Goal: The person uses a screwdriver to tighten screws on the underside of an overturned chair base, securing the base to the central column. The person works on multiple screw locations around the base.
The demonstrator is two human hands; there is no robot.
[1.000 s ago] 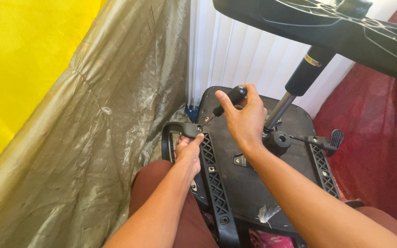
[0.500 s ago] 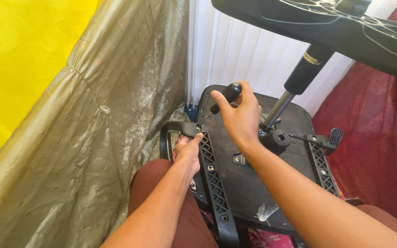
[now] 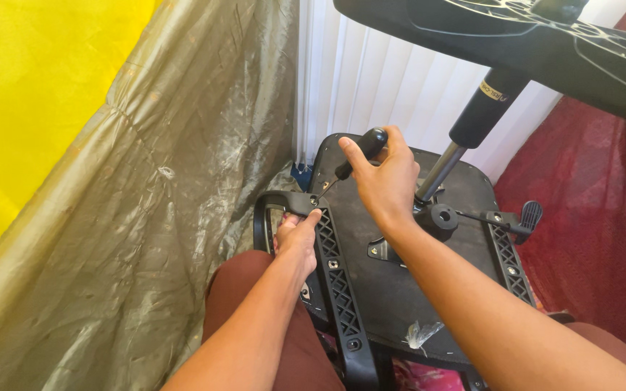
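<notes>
Barely shifted since before: my right hand (image 3: 384,179) grips the screwdriver (image 3: 356,155), tip at the armrest bracket (image 3: 331,268) screw; left hand (image 3: 297,235) clasps that bracket.

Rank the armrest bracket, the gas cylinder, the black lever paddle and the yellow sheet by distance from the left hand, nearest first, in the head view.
From the left hand:
1. Armrest bracket: touching it, under the fingers.
2. Gas cylinder: to the right and above, behind the right hand.
3. Black lever paddle: far right on the seat underside.
4. Yellow sheet: far upper left.
Items 2 and 3 are too close to call.
</notes>
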